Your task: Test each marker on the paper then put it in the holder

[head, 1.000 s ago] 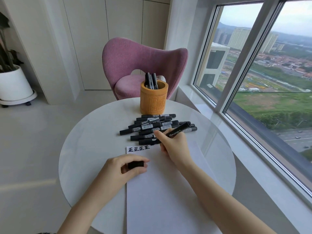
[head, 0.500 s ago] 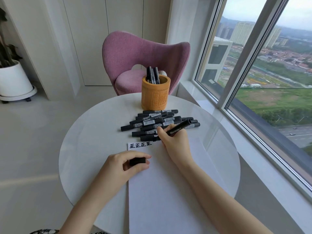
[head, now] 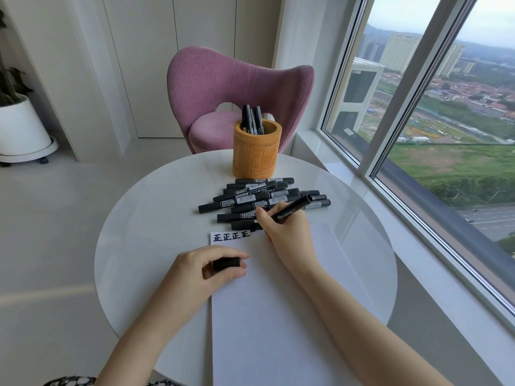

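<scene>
In the head view, a round white desk (head: 145, 232) fills the middle of the frame. A white sheet of paper (head: 278, 316) lies on it and runs from the centre down to the bottom edge. Four bold black characters (head: 230, 236) stand in a row along the paper's upper left corner.

The right hand (head: 287, 232) rests on the top part of the paper, just right of the characters. Its grip is clamped on a black marker (head: 292, 208), pinched between thumb and fingers. The marker tilts, with its back end pointing to the upper right over the pile. Its tip is hidden behind the fingers, so contact with the paper cannot be told.

The left hand (head: 200, 270) lies at the paper's left edge, below the characters. Its grip is curled round a short black cap (head: 226, 263), held between thumb and forefinger.

A pile of black markers (head: 250, 199) lies on the desk just above the paper, most of them lengthwise from left to right and some crossing one another. Behind the pile, near the desk's far edge, stands an orange carved holder (head: 256, 154) with a few black markers (head: 252, 119) upright in it.

A pink chair (head: 223, 82) stands beyond the desk. A white plant pot (head: 22, 126) sits on the floor at the left edge of the frame, and a large window (head: 446, 107) takes up the right side.
</scene>
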